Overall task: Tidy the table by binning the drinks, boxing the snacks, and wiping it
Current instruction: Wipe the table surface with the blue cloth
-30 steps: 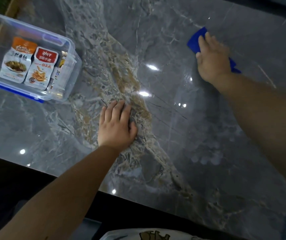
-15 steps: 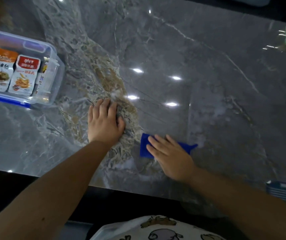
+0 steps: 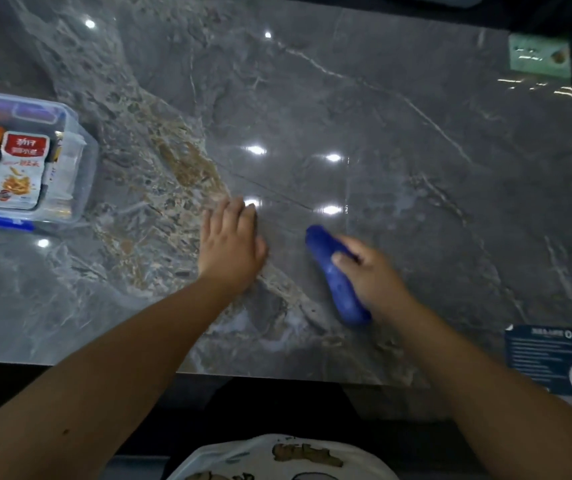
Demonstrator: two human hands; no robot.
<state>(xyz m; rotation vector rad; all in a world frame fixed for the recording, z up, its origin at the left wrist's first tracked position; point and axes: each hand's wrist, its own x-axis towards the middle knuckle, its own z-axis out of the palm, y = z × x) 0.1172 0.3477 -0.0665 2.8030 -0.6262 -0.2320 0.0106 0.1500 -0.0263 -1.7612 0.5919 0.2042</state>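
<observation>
The soft blue wiping cloth (image 3: 335, 276), bunched into a long roll, lies on the polished grey marble table (image 3: 398, 140) near its front edge, in the one head view, and is gripped from above by the right hand (image 3: 371, 271), the fingers curled over it. It is judged light, limp and easily crushed, so it is best taken across its middle and pressed flat; on so glossy a slab it is likely to slide freely. The left hand (image 3: 230, 247) is laid flat and open on the stone just beside, holding nothing. At the left a clear plastic box with blue rim (image 3: 80, 174) holds glossy crinkled snack packets (image 3: 19, 171).
</observation>
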